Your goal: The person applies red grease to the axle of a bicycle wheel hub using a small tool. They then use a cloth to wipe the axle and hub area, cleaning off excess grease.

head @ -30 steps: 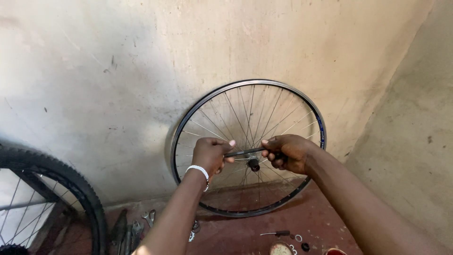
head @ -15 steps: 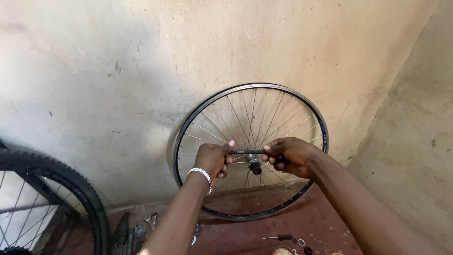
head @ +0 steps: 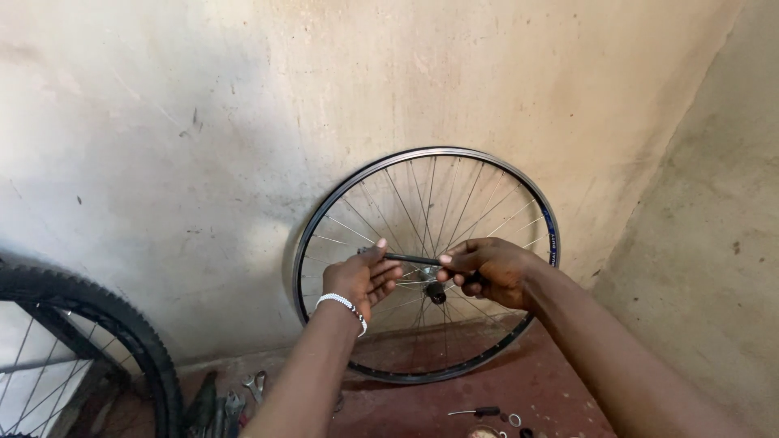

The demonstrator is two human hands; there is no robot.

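Head view: both hands raised in front of a bare spoked wheel [head: 426, 264] leaning on the plaster wall [head: 203, 122]. Left hand [head: 359, 280], white bracelet at wrist, pinches one end of a thin dark rod [head: 412, 259]; right hand [head: 487, 272] closes fingers around the other end. Rod lies level, just before the hub. Tyred wheel [head: 89, 341] low left; small tools [head: 479, 412] on red floor [head: 552, 381].

Head view, looking forward-down, near wall [head: 203, 122], hands close
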